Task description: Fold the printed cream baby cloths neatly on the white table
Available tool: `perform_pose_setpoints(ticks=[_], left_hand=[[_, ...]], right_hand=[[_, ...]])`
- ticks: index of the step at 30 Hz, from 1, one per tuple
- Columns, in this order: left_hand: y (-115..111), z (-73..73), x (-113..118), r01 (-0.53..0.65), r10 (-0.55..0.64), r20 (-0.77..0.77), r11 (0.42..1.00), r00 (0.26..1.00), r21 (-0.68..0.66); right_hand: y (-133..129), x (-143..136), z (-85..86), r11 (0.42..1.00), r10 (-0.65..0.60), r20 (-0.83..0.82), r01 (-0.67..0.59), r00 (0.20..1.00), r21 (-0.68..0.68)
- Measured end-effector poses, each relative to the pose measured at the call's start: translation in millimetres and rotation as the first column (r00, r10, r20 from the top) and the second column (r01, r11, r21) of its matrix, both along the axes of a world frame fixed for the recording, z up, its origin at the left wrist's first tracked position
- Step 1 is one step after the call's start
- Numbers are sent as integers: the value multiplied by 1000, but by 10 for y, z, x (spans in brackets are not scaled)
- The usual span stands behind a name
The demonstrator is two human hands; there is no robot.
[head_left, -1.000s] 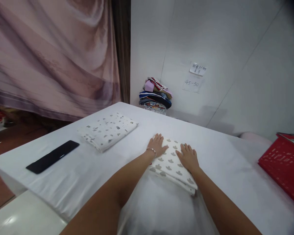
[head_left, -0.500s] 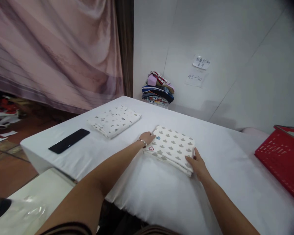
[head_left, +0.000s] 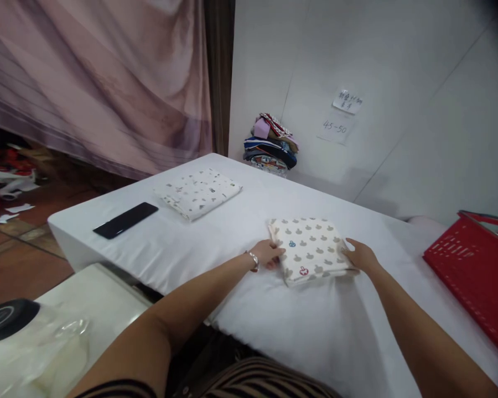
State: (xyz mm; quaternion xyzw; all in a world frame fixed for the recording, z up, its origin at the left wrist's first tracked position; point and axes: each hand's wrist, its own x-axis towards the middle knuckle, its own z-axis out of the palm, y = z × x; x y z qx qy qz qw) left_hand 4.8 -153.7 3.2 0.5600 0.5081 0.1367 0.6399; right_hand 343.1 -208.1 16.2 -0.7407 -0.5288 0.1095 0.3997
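A folded white cloth with grey cloud-like prints [head_left: 313,246] lies near the front edge of the white table. My left hand [head_left: 269,254], with a bracelet at the wrist, grips its left edge, fingers partly beneath it. At the right edge, my right hand [head_left: 359,255] pinches the cloth between thumb and fingers. Another folded white cloth with small grey prints [head_left: 201,193] lies farther back on the left, untouched.
A black phone-like slab [head_left: 125,220] lies on the table [head_left: 216,243] at left. A red basket [head_left: 473,271] stands at right. Folded fabrics [head_left: 270,145] are piled by the wall. A black-lidded object [head_left: 10,319] and clear plastic are at lower left.
The held cloth has shifted right and turned, its front edge now tilting up toward the right. Both hands moved right with it. The view has shifted slightly.
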Motion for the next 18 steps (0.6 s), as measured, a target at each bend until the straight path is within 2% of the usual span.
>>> perform_pose_setpoints(ticks=[3,6,7,10,11,13,18], left_hand=[[-116,-12,-26,-79,83,96,996,992,-41],[-206,-18,-34,-112,117,139,993,983,-47],[-242,-25,-22,-102,107,151,994,983,-42],[-355,-60,33,-70,73,162,997,984,-22],[-385,-69,49,-68,68,156,998,985,-7],[-425,-68,64,-62,59,127,998,990,23],[-458,-3,54,-56,58,83,998,995,-29]], right_hand=[[-103,-324,21,997,77,188,-76,979,-17],[-275,-881,-79,975,220,229,-217,948,-41],[-342,-1060,-116,958,286,244,-280,927,-58],[-530,-1433,-177,854,519,347,-483,781,-193],[-579,-1492,-174,825,565,369,-512,738,-237],[-651,-1526,-146,807,590,392,-522,706,-275],[-775,-1447,-112,826,548,471,-535,692,-174]])
